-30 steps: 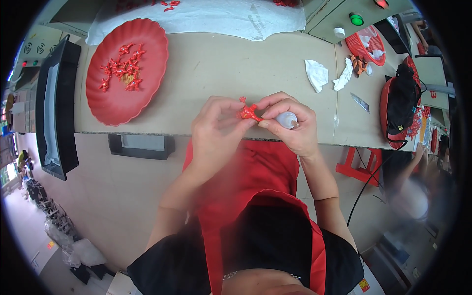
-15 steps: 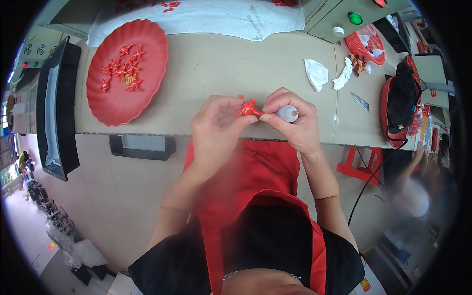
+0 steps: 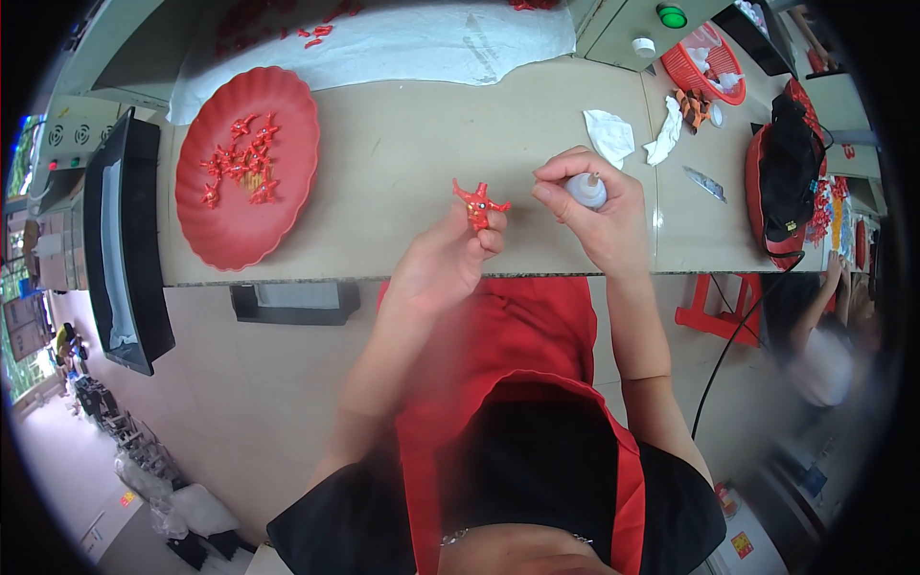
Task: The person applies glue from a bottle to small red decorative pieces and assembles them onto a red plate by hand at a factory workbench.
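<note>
My left hand is gripping a red figurine — my right hand (just apart) is clasping a pale bottle.

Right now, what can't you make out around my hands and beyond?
All in the head view:
Red figure: lower end partly hidden by your left hand.
Pale bottle: part covered by your right hand.
Small red pieces on the red plate: overlapping, too small to count surely.
Co-worker, far right: blurred.
</note>
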### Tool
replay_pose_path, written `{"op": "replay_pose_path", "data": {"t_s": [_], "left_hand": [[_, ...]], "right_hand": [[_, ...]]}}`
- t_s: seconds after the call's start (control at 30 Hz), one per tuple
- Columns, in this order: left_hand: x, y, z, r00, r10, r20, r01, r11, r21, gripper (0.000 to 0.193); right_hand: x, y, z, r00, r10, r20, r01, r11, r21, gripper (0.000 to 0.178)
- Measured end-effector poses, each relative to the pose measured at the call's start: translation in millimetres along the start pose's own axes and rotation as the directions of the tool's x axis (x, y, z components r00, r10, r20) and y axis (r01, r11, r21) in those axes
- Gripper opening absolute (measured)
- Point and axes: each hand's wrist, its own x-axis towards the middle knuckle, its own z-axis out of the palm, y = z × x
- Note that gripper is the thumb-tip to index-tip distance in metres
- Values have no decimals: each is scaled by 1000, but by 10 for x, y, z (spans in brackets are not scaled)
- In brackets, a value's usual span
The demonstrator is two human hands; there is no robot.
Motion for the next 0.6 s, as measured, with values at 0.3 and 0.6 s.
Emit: {"op": "replay_pose_path", "data": {"t_s": [0.3,0.6], "left_hand": [[-7,-115,154,950,259,-177,-143,860,489,25],[-76,-222,430,827,552,-103,-80,298,951,22]], "right_hand": [[-74,-110,145,973,-211,91,224,961,-162,33],[-113,-102,221,917,-379,125,396,825,-403,40]]}}
